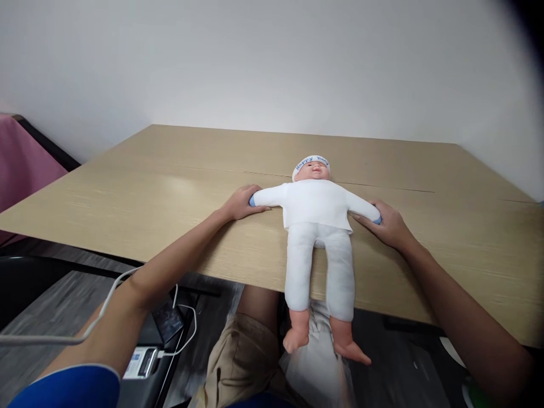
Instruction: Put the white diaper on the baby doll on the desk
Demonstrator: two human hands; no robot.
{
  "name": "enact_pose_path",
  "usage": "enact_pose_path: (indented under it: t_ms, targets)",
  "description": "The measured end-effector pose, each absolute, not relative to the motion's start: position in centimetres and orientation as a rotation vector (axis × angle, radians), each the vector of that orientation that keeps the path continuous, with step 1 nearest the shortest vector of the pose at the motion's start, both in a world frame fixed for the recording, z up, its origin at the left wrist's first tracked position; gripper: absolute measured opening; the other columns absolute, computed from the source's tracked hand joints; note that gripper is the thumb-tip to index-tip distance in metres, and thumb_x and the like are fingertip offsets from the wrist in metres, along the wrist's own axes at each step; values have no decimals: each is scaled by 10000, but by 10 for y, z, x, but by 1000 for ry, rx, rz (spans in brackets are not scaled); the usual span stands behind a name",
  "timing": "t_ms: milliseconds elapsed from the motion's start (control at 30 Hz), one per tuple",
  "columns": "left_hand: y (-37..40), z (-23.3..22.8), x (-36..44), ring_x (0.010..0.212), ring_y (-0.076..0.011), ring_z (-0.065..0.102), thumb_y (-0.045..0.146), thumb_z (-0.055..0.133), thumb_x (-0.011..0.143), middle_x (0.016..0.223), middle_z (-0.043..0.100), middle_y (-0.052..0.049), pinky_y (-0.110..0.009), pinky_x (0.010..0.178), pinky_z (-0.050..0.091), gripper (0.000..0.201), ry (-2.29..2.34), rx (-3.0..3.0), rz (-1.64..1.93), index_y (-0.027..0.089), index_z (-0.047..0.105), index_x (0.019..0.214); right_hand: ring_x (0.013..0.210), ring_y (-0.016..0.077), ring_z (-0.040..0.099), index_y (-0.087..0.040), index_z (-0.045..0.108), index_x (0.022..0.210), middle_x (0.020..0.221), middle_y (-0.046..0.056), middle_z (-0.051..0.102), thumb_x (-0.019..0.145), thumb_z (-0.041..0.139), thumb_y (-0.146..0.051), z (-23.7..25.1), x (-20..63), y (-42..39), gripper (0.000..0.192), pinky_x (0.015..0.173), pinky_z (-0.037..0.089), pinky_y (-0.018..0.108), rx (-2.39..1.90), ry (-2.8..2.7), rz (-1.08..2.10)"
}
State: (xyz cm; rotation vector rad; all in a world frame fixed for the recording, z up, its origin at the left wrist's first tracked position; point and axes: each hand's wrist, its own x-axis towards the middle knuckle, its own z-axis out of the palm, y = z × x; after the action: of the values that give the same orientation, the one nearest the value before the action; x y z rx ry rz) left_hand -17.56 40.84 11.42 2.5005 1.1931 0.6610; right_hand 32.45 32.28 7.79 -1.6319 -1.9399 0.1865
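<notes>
Wood counter, plain wall — my left hand and right hand have fingers curled round the doll's sleeve ends — I'd grip lightly, evenly both sides.

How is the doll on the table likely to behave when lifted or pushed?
The doll would probably flop, since its white-clad arms and legs look softly padded. Pushed toward the person, it might slip off, as its feet overhang the table. Rolling seems unlikely: it lies face up, arms spread.
</notes>
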Motion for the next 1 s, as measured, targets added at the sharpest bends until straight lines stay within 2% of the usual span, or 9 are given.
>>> enact_pose_path:
  t_ms: [200, 367, 533, 733, 900, 1000]
  targets:
    - [441, 114, -169, 1184, -365, 656, 826, 719, 863, 1237, 759, -138, -483, 1075, 498, 733, 1262, 2512, 681, 217, 715, 1270, 1089, 372, 717, -220, 700, 1280, 1206, 151, 788, 987, 591, -739, 73, 333, 354, 606, 990, 542, 503, -1523, -2010, 101]
    - [471, 111, -160, 1257, -365, 621, 804, 705, 900, 1355, 749, -125, -506, 1169, 408, 741, 1343, 2549, 782, 239, 695, 1380, 1186, 394, 693, -210, 696, 1355, 1315, 171, 763, 1015, 563, -733, 72, 336, 386, 638, 1066, 512, 538, -1479, -1971, -15]
    - [504, 108, -150, 1255, -370, 607, 741, 674, 962, 1405, 738, -141, -501, 1141, 397, 729, 1484, 2526, 852, 226, 647, 1476, 1196, 410, 672, -194, 709, 1382, 1315, 193, 757, 1033, 521, -737, 74, 335, 422, 672, 1062, 497, 550, -1564, -1915, -93]
    - [537, 103, -146, 1235, -401, 597, 722, 649, 984, 1348, 760, -143, -527, 1102, 396, 664, 1608, 2515, 816, 243, 678, 1443, 1168, 414, 655, -225, 712, 1439, 1294, 181, 757, 1041, 510, -724, 65, 340, 461, 669, 1016, 501, 541, -1638, -1893, -138]
    - [556, 102, -143, 1247, -407, 583, 720, 609, 1004, 1333, 755, -148, -532, 1078, 411, 643, 1668, 2489, 801, 265, 687, 1452, 1221, 408, 634, -263, 645, 1547, 1384, 174, 720, 1058, 485, -706, 56, 343, 486, 679, 1051, 493, 550, -1666, -1873, -131]
    - [561, 102, -142, 1265, -408, 578, 712, 612, 1001, 1326, 752, -149, -532, 1082, 421, 633, 1665, 2457, 810, 266, 696, 1442, 1245, 428, 613, -230, 600, 1592, 1417, 207, 695, 1045, 504, -703, 54, 345, 494, 729, 1061, 490, 579, -1724, -1834, -128]
